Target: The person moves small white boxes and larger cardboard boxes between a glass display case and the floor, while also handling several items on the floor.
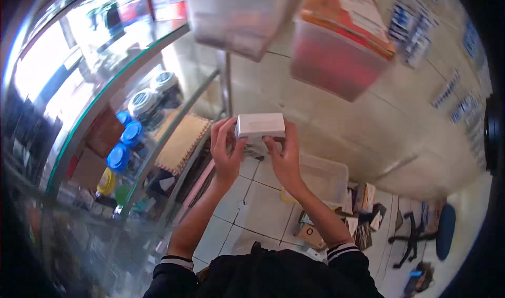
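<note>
A small white box (261,123) is held up in the middle of the head view. My left hand (226,148) has its fingers closed on the box's left end, with the thumb at the lower edge. My right hand (284,156) grips the right end in the same way, thumb on the front lower edge. The underside of the box and some fingertips are hidden.
A glass display case (100,88) with jars (142,102) fills the left. A translucent bin (231,19) and a red-filled bin (336,61) are above. A shallow plastic tub (331,169), scattered boxes (310,235) and a chair base (413,229) lie lower right.
</note>
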Tool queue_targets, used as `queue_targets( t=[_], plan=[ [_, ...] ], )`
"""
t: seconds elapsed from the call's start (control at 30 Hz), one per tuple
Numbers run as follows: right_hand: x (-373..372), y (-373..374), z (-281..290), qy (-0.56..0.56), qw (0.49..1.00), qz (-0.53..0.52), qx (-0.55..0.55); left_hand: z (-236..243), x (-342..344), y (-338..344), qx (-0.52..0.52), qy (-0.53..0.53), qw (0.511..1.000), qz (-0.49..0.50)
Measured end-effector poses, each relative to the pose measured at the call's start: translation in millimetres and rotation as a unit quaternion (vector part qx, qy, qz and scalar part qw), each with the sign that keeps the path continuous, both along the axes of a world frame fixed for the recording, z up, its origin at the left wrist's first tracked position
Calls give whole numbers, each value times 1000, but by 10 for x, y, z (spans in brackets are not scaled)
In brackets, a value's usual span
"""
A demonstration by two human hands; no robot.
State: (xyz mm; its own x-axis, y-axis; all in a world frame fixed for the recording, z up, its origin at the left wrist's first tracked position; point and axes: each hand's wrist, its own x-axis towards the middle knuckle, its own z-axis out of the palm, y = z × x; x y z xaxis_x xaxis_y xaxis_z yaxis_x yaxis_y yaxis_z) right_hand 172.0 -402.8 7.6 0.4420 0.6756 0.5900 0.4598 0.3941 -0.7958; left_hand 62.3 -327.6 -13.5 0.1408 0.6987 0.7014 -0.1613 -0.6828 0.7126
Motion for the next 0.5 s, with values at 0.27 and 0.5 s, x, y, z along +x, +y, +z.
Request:
queue_targets(
  t=[0.27,0.5],
  plan=[
    [537,-1171,-183,-2,985,-162,-56,-313,796,-691,-34,17,975,-218],
    [797,-2552,-290,-36,949,-302,-79,-519,1414,-1782,-44,35,922,-382]
  ],
)
